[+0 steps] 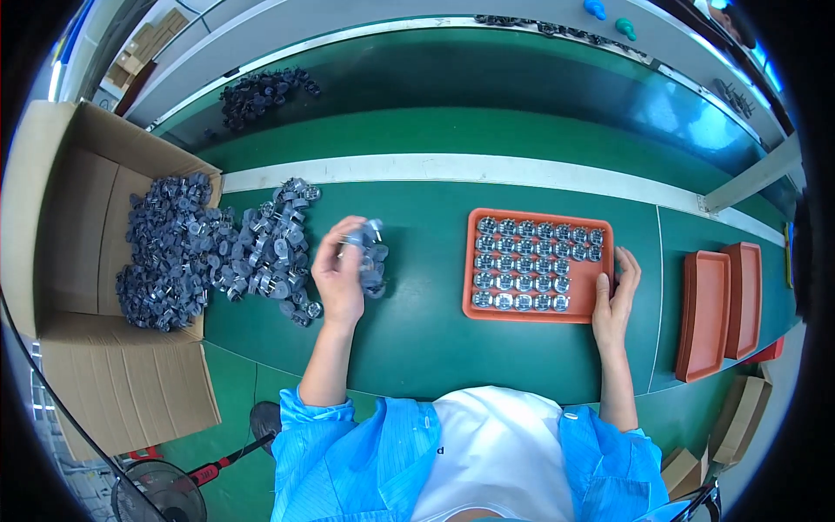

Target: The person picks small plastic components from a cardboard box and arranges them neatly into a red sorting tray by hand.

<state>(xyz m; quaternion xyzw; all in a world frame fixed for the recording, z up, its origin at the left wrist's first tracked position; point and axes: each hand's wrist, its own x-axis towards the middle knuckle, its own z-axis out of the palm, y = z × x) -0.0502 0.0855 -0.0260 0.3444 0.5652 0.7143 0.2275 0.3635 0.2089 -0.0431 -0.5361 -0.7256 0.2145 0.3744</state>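
My left hand (337, 277) is curled with its fingertips on a grey round part with metal pins; motion smears the fingers somewhat. Right beside it sits a small cluster of the same parts (375, 268). My right hand (615, 300) grips the right side of an orange tray (537, 317), the thumb at the rim and the fingers along the outside. Several rows of round parts with shiny metal tops (524, 264) stand in the tray. Its lower right corner shows bare orange bottom.
On the left a cardboard box (83, 239) lies open, and a heap of grey parts (178, 252) spills from it onto the green table (426, 339). Orange trays (703, 313) stack at the right. Beyond a white rail (435, 165), more parts (261, 94) lie. A fan (158, 491) stands lower left.
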